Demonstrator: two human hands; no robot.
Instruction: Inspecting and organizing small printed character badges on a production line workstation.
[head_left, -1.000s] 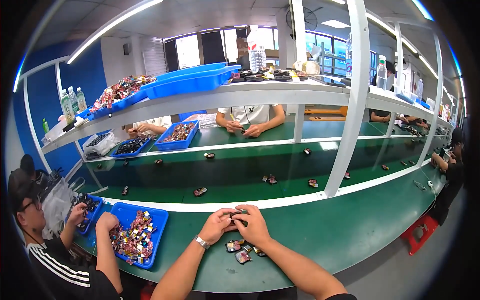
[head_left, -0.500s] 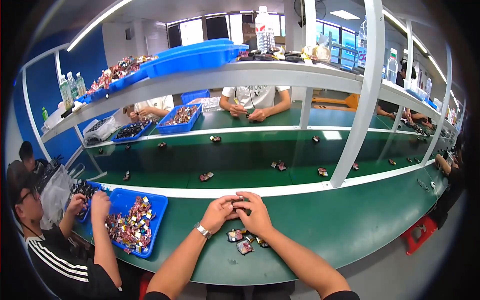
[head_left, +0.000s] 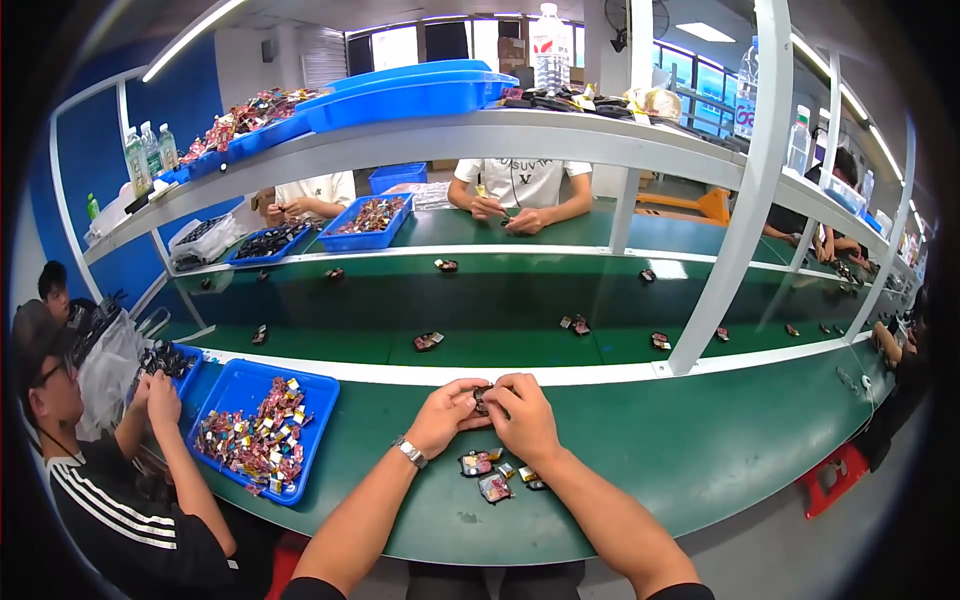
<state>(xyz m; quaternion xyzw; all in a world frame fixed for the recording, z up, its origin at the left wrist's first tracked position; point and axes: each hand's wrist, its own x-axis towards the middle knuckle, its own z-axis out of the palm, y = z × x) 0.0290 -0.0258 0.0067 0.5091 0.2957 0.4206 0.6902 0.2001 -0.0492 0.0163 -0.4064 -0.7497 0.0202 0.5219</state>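
Over the green tabletop, just in front of the white rail, my hands meet around a small black casing (head_left: 481,399). My left hand (head_left: 446,416), with a metal watch at the wrist, grips it from the left side. The bent fingers of my right hand (head_left: 524,418) press on the casing from the right and partly hide it. Closer to me lie several similar black casings with reddish and silvery parts inside; one open casing (head_left: 495,487) is in front, and another casing (head_left: 478,462) sits just behind it.
A blue tray (head_left: 327,425) of small reddish and yellow parts stands at my left, beside a co-worker's hands (head_left: 158,395). Beyond the white rail (head_left: 560,376), casings are spread along a dark green conveyor (head_left: 500,300). A white post (head_left: 735,230) and overhead shelf (head_left: 420,142) rise ahead.
My right hand has turned, and its fingers are now bent down onto the casing. The co-worker's hands at left have come together away from the tray. The view has shifted slightly.
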